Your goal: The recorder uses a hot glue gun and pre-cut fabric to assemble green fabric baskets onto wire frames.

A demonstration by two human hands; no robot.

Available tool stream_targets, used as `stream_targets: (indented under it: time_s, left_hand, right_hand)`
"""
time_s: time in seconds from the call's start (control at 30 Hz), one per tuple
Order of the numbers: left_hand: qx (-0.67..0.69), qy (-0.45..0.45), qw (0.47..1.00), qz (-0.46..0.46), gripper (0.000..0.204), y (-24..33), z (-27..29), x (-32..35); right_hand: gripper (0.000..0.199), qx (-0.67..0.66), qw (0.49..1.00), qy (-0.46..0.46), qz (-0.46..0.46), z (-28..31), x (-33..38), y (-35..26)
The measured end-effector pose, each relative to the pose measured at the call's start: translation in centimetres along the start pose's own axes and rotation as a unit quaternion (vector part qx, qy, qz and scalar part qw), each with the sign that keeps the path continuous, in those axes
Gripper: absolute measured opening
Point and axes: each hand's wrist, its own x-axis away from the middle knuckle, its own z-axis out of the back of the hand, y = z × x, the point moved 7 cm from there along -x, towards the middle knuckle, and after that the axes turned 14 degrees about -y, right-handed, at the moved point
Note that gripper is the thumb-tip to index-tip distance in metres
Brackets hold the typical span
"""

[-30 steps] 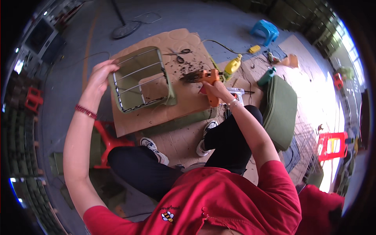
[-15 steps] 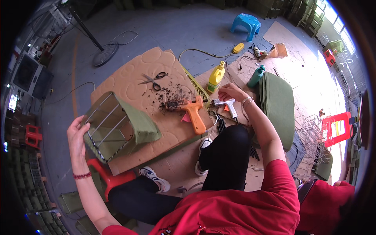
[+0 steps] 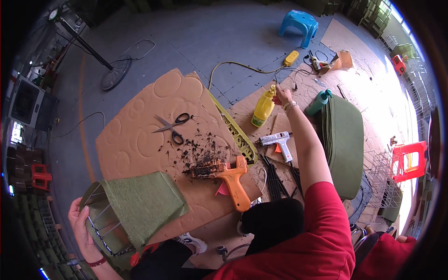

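Observation:
My left hand (image 3: 80,224) grips the rim of a green fabric basket (image 3: 142,200) with a wire frame, tilted at the near left edge of the cardboard. Its open side with the bars faces my left palm. My right arm is stretched forward, and my right hand (image 3: 283,96) closes at the neck of a yellow bottle (image 3: 263,109); the fingertips are partly hidden behind the top. An orange glue gun (image 3: 232,179) with a blackened nozzle lies on the cardboard. A white glue gun (image 3: 279,142) rests beneath my right forearm. Black-handled scissors (image 3: 173,126) lie farther back.
Dark scraps (image 3: 198,151) litter the cardboard sheet (image 3: 126,135). Black glue sticks (image 3: 275,179) lie by my knee. At right stand a teal bottle (image 3: 318,102) and a stack of green panels (image 3: 345,144). A blue stool (image 3: 299,25) and a yellow power strip (image 3: 291,58) are farther off.
My right hand has moved forward from above the white glue gun to the yellow bottle's top. The basket has turned and come nearer, its fabric side now facing up. The view has shifted.

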Motion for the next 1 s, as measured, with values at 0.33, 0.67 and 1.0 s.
stream_targets:
  time_s: [0.33,0.67,1.0]
  left_hand:
    - [-0.03,-0.013,0.999,0.02,0.032,0.3,-0.7,-2.0]
    - [-0.12,-0.021,0.991,-0.052,0.034,4.0,-2.2,-1.1]
    - [-0.272,0.083,0.808,-0.516,0.057,12.8,-17.6,13.6]
  right_hand:
    - [0.047,0.107,0.994,-0.023,-0.003,1.6,-3.5,-0.2]
    - [0.021,-0.157,0.971,-0.044,0.175,5.9,7.4,-8.4]
    - [0.031,-0.101,0.767,-0.396,0.494,-25.0,54.0,-27.6]
